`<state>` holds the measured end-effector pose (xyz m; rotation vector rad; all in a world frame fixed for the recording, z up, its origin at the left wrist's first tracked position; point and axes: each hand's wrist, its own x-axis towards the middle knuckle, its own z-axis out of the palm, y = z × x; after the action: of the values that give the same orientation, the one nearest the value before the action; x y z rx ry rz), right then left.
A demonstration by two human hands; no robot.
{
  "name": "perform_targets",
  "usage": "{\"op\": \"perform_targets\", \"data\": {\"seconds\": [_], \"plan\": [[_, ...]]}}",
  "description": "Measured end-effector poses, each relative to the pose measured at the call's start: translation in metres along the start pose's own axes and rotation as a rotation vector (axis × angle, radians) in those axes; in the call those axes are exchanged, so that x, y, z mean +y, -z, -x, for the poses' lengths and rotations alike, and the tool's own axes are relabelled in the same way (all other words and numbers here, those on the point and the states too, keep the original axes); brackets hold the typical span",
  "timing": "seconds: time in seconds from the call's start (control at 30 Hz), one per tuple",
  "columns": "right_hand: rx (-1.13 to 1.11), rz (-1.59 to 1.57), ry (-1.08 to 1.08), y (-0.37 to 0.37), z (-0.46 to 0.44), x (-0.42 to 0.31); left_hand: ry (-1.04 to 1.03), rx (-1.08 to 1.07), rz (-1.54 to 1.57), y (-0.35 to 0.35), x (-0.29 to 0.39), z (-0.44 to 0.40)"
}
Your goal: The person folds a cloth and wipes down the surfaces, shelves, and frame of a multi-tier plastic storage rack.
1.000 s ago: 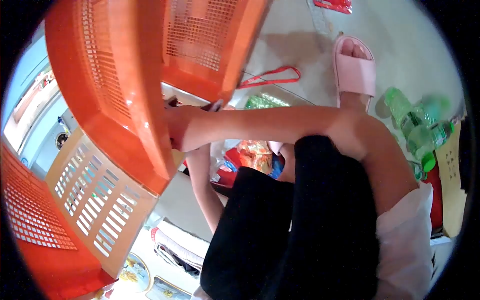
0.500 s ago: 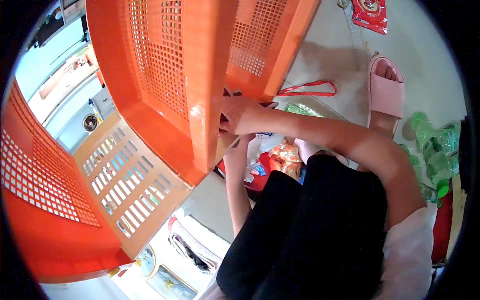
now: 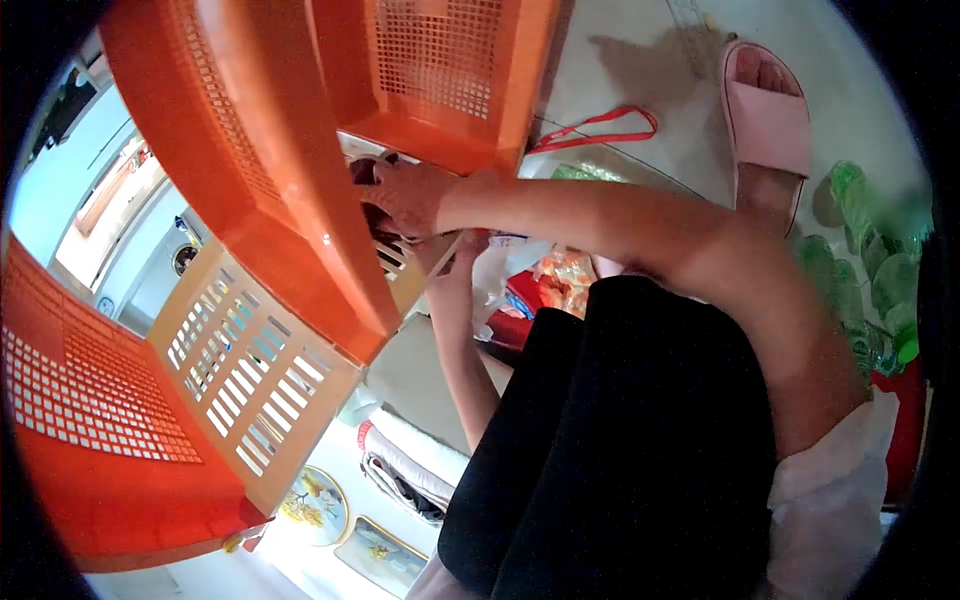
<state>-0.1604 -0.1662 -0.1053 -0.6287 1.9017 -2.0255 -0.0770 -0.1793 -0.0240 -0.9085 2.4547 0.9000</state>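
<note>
My right hand (image 3: pixel 410 197) reaches from the right to the gap between two orange basket parts. Its fingers are bent around something dark (image 3: pixel 375 220) that I cannot make out. Just below it is my left hand (image 3: pixel 453 252), beside the edge of a beige slatted panel; its fingers are mostly hidden. A large orange basket (image 3: pixel 270 130) with meshed sides stands tilted in front of my hands, and another orange meshed part (image 3: pixel 440 60) lies behind it. The beige slatted panel (image 3: pixel 250 360) joins the orange basket at the lower left.
Another orange meshed wall (image 3: pixel 90 390) is at the far left. Green plastic bottles (image 3: pixel 880 280) lie at the right, near a pink slipper (image 3: pixel 768 125) on my foot. A red strap (image 3: pixel 600 130) is on the floor. Colourful packages (image 3: pixel 565 280) sit near my knees, folded cloths (image 3: pixel 410 465) lower down.
The view has shifted, first one way and then partly back. My right hand shows more fully beside the orange basket, and more of the dark thing is visible.
</note>
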Motion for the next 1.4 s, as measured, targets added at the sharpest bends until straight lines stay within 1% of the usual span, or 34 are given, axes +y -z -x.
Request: {"op": "perform_targets", "data": {"seconds": [0.07, 0.1, 0.13, 0.17, 0.2, 0.27, 0.3, 0.33, 0.4, 0.43, 0.47, 0.53, 0.6, 0.67, 0.7, 0.73, 0.8, 0.83, 0.9, 0.93, 1.0, 1.03, 1.07, 1.1, 1.13, 1.2, 1.23, 1.27, 1.3, 1.33, 1.37, 1.4], "plan": [[-0.028, 0.014, -0.064, 0.007, 0.007, 0.009, 0.077, 0.044, 0.147, -0.005, 0.003, 0.004], [-0.084, 0.031, -0.2, 0.011, 0.009, 0.013, -0.008, -0.019, 0.218, -0.002, -0.007, -0.001], [-0.141, 0.046, -0.333, 0.013, 0.012, 0.015, 0.015, -0.03, 0.21, 0.0, -0.009, -0.001], [-0.089, 0.021, -0.318, 0.017, 0.019, 0.015, -0.002, -0.021, 0.211, -0.003, -0.004, 0.001], [-0.095, 0.022, -0.33, 0.02, 0.021, 0.011, -0.02, -0.015, 0.216, -0.004, 0.001, 0.003], [-0.249, 0.036, -0.189, 0.025, 0.024, 0.002, -0.018, -0.018, 0.209, -0.003, -0.004, 0.003], [-0.206, 0.029, -0.105, 0.019, 0.025, -0.002, -0.025, -0.016, 0.201, -0.002, -0.006, 0.002], [-0.112, 0.023, -0.095, 0.002, 0.027, -0.007, -0.021, -0.019, 0.206, 0.002, -0.013, 0.001], [-0.081, -0.068, 0.0, 0.005, 0.026, -0.023, -0.025, 0.049, -0.111, 0.012, -0.034, -0.007], [-0.084, -0.101, 0.043, 0.01, 0.026, -0.03, -0.143, 0.054, -0.238, 0.015, -0.041, -0.012], [-0.094, -0.124, 0.077, 0.014, 0.027, -0.036, -0.147, 0.049, -0.236, 0.014, -0.041, -0.011], [-0.107, -0.135, 0.119, 0.02, 0.027, -0.037, -0.003, 0.039, 0.029, 0.014, -0.041, -0.007], [-0.133, -0.108, 0.101, 0.018, 0.023, -0.03, -0.006, 0.013, 0.035, 0.009, -0.032, -0.006], [-0.128, -0.057, -0.086, -0.001, 0.011, -0.012, -0.004, -0.014, 0.032, 0.004, -0.021, -0.002], [-0.085, 0.065, -0.082, 0.007, 0.011, -0.002, -0.035, -0.01, 0.105, 0.0, -0.013, 0.0], [-0.134, 0.184, -0.116, 0.005, 0.003, 0.018, -0.065, -0.006, 0.181, -0.004, -0.01, 0.001], [-0.186, 0.048, -0.249, 0.025, 0.01, 0.028, -0.086, 0.0, 0.183, -0.006, -0.014, -0.001], [-0.186, 0.047, -0.249, 0.03, 0.009, 0.024, -0.091, 0.005, 0.194, -0.007, -0.015, -0.002], [-0.315, 0.094, -0.241, 0.032, 0.015, 0.009, -0.085, 0.007, 0.207, -0.007, -0.016, -0.002], [-0.319, 0.084, -0.243, 0.031, 0.02, -0.002, -0.09, -0.019, 0.16, -0.005, -0.014, -0.001], [-0.211, -0.108, -0.062, 0.033, 0.026, -0.016, -0.108, -0.047, 0.118, -0.001, -0.016, -0.005], [-0.21, -0.108, -0.063, 0.032, 0.025, -0.017, -0.094, -0.001, -0.007, 0.003, -0.025, -0.006], [-0.191, -0.162, 0.003, 0.029, 0.022, -0.017, -0.079, 0.046, -0.132, 0.004, -0.028, -0.006], [-0.172, -0.214, 0.07, 0.026, 0.019, -0.017, -0.179, 0.111, -0.124, 0.003, -0.032, -0.007], [-0.153, -0.267, 0.138, 0.022, 0.015, -0.017, -0.182, 0.111, -0.123, 0.004, -0.036, -0.006], [-0.117, -0.371, 0.275, 0.017, 0.01, -0.015, 0.068, 0.024, 0.049, -0.001, -0.02, -0.003], [-0.154, -0.122, 0.178, 0.019, 0.007, -0.007, 0.087, 0.02, 0.058, -0.002, -0.016, -0.004], [-0.079, -0.117, 0.05, 0.019, 0.009, 0.001, 0.087, 0.021, 0.056, -0.003, -0.013, -0.004], [-0.085, -0.022, -0.135, 0.023, 0.011, 0.006, 0.03, 0.017, 0.113, -0.005, -0.011, -0.003], [-0.085, -0.025, -0.135, 0.025, 0.011, 0.015, -0.026, 0.012, 0.171, -0.007, -0.01, -0.002], [-0.115, -0.005, -0.179, 0.03, 0.011, 0.024, -0.034, 0.043, 0.24, -0.009, -0.011, -0.001], [-0.149, 0.014, -0.224, 0.031, 0.011, 0.029, -0.027, 0.044, 0.24, -0.01, -0.011, -0.001]]}}
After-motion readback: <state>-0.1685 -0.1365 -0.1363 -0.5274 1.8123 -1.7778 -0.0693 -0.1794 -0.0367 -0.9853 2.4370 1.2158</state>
